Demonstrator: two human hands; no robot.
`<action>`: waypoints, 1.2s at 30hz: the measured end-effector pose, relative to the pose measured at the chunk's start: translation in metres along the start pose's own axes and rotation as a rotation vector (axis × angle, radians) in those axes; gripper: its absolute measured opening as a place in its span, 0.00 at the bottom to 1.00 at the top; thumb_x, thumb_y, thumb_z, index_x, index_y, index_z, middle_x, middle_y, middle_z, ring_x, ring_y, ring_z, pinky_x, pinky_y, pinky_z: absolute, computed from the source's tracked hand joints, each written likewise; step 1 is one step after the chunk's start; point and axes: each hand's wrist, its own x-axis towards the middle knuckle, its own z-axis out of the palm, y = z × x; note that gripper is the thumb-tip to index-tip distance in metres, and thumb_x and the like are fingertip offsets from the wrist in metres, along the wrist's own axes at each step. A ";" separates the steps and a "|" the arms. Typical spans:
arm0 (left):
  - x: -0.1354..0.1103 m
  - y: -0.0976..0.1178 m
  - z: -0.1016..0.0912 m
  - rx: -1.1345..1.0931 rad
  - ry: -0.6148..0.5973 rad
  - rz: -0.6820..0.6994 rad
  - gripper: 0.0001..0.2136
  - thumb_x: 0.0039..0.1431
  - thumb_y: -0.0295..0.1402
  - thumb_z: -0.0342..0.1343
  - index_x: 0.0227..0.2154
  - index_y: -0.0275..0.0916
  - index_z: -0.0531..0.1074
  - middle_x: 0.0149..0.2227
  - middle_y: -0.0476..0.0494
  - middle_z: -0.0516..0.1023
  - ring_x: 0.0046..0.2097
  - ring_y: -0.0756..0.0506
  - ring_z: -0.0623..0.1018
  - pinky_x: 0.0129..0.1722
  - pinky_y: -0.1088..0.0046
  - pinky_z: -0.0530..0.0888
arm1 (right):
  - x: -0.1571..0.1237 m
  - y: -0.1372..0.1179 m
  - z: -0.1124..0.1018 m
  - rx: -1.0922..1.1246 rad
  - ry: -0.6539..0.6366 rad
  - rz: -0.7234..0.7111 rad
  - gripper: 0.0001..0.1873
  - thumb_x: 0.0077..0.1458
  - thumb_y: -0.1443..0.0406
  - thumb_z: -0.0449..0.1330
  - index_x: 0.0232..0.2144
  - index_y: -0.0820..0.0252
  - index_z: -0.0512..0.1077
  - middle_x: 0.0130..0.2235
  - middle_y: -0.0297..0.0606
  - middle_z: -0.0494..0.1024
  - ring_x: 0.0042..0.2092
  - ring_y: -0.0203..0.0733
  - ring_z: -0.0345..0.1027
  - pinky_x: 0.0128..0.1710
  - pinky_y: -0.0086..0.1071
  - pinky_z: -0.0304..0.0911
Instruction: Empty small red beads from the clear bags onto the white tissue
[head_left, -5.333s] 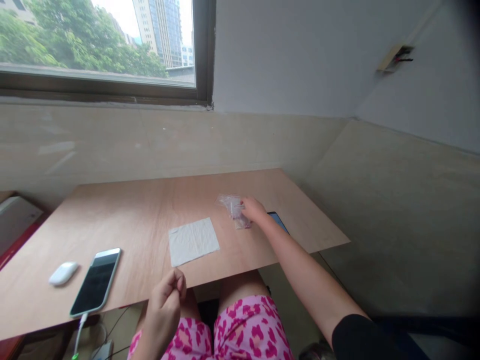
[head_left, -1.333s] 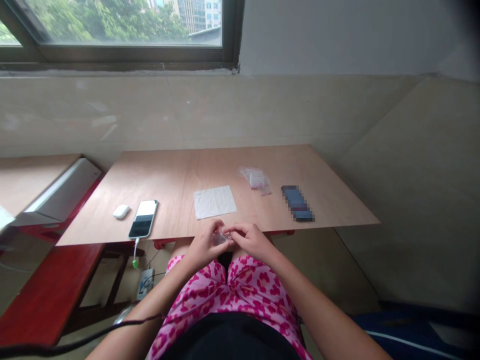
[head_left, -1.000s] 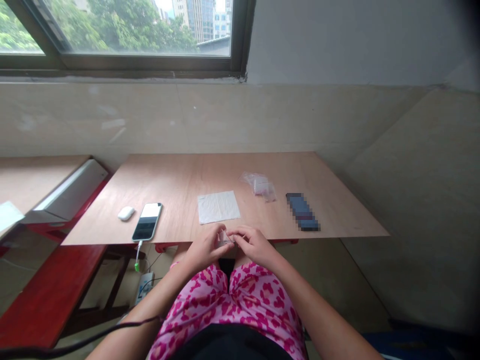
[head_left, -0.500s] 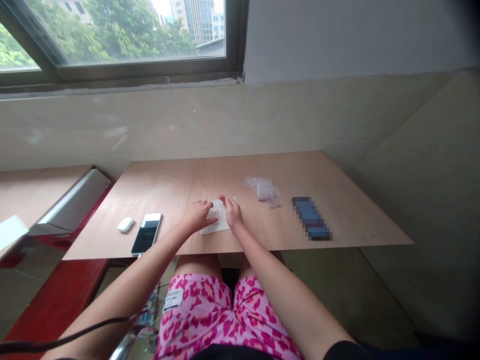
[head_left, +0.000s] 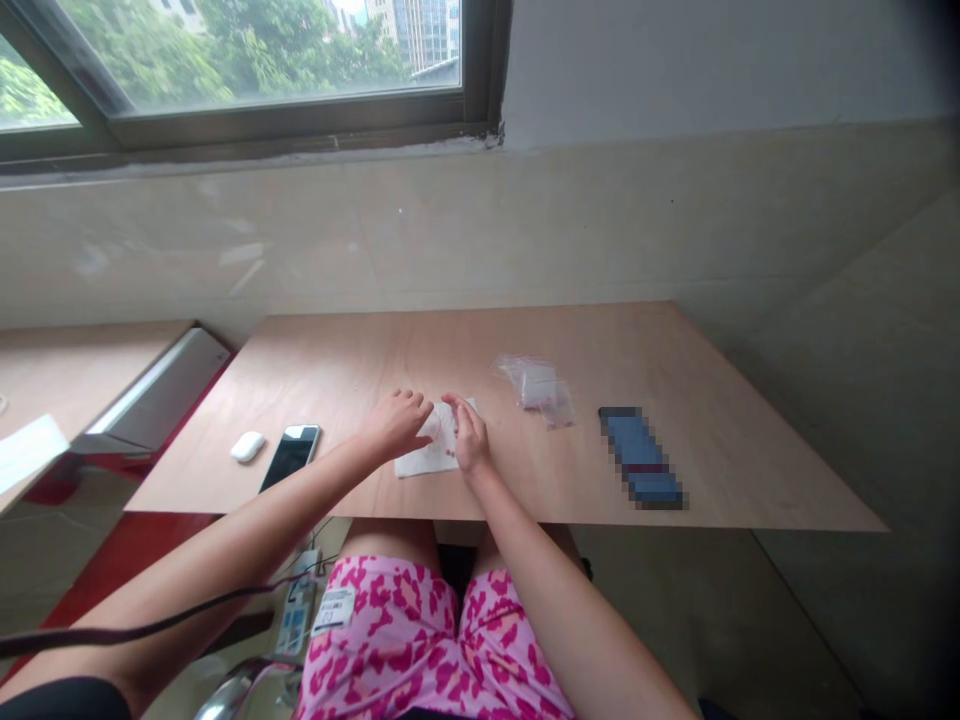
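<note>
left hand [head_left: 397,423], right hand [head_left: 467,436], on white napkin [head_left: 417,464]

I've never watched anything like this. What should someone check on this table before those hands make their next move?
1. Hands in place: the left hand and right hand both touch the white paper tissue: ok.
2. Anything held between the hands: cannot tell, the fingers hide it.
3. Tissue free of marks: not ok, red marks show.
4. Clear plastic bag apart from the hands: ok.
5. Left forearm free of cables: not ok, a dark cable lies across it.
</note>
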 end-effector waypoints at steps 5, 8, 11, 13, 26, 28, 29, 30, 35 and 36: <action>-0.002 -0.023 0.009 -0.428 0.102 -0.190 0.18 0.64 0.46 0.59 0.48 0.38 0.75 0.45 0.36 0.80 0.46 0.37 0.79 0.44 0.63 0.72 | 0.005 -0.001 -0.001 0.086 0.025 0.073 0.27 0.65 0.52 0.48 0.53 0.60 0.76 0.55 0.45 0.79 0.51 0.48 0.74 0.39 0.34 0.70; -0.006 -0.039 0.014 -0.773 0.096 -0.315 0.22 0.66 0.52 0.53 0.48 0.38 0.76 0.44 0.38 0.82 0.44 0.38 0.80 0.43 0.63 0.73 | 0.009 -0.005 -0.007 0.054 0.031 0.085 0.24 0.63 0.54 0.50 0.51 0.60 0.75 0.52 0.46 0.80 0.46 0.47 0.75 0.38 0.35 0.70; -0.010 -0.051 0.019 -1.072 0.094 -0.404 0.26 0.66 0.55 0.50 0.49 0.37 0.76 0.44 0.37 0.82 0.47 0.38 0.79 0.47 0.61 0.74 | 0.004 -0.013 -0.021 -0.092 0.073 -0.001 0.17 0.61 0.57 0.54 0.45 0.60 0.75 0.47 0.46 0.81 0.42 0.47 0.75 0.40 0.37 0.70; -0.011 -0.057 0.021 -1.244 0.097 -0.449 0.27 0.66 0.55 0.50 0.53 0.35 0.74 0.46 0.35 0.81 0.48 0.39 0.80 0.49 0.61 0.74 | -0.005 -0.019 -0.030 -0.302 0.075 -0.118 0.12 0.59 0.63 0.55 0.42 0.59 0.75 0.45 0.45 0.80 0.43 0.47 0.74 0.44 0.38 0.70; 0.013 -0.091 0.038 -0.840 0.119 -0.388 0.29 0.69 0.52 0.45 0.61 0.35 0.66 0.46 0.34 0.80 0.47 0.37 0.79 0.49 0.59 0.73 | -0.041 -0.030 -0.022 -1.049 -0.360 -0.162 0.09 0.62 0.73 0.60 0.38 0.58 0.79 0.44 0.45 0.79 0.52 0.49 0.73 0.54 0.35 0.65; 0.014 -0.092 0.043 -0.609 0.154 -0.337 0.27 0.69 0.49 0.48 0.64 0.37 0.64 0.51 0.32 0.78 0.52 0.35 0.77 0.53 0.58 0.71 | -0.041 -0.031 -0.022 -1.060 -0.373 -0.154 0.10 0.64 0.73 0.59 0.39 0.57 0.80 0.44 0.45 0.79 0.52 0.48 0.73 0.54 0.34 0.65; 0.015 -0.092 0.046 -0.516 0.162 -0.304 0.27 0.69 0.47 0.49 0.64 0.37 0.64 0.53 0.32 0.77 0.53 0.34 0.77 0.54 0.57 0.70 | -0.041 -0.031 -0.022 -1.061 -0.376 -0.143 0.10 0.64 0.73 0.58 0.39 0.58 0.80 0.44 0.45 0.79 0.51 0.47 0.74 0.54 0.33 0.65; 0.015 -0.092 0.048 -0.443 0.166 -0.271 0.26 0.69 0.46 0.49 0.63 0.38 0.64 0.53 0.31 0.77 0.54 0.33 0.76 0.54 0.57 0.70 | -0.041 -0.032 -0.022 -1.063 -0.378 -0.132 0.11 0.64 0.73 0.58 0.40 0.58 0.79 0.45 0.44 0.79 0.49 0.45 0.74 0.54 0.32 0.65; 0.018 -0.092 0.056 -0.313 0.172 -0.191 0.25 0.67 0.45 0.52 0.61 0.38 0.67 0.52 0.31 0.76 0.53 0.31 0.76 0.54 0.54 0.70 | -0.038 -0.036 -0.024 -1.133 -0.411 -0.143 0.13 0.64 0.75 0.55 0.40 0.60 0.79 0.44 0.46 0.80 0.47 0.45 0.75 0.51 0.32 0.66; 0.018 -0.092 0.056 -0.314 0.170 -0.186 0.25 0.66 0.44 0.52 0.61 0.38 0.67 0.52 0.31 0.75 0.53 0.31 0.76 0.54 0.54 0.70 | -0.037 -0.037 -0.024 -1.160 -0.423 -0.151 0.14 0.64 0.75 0.54 0.39 0.60 0.79 0.44 0.46 0.80 0.46 0.45 0.75 0.49 0.32 0.66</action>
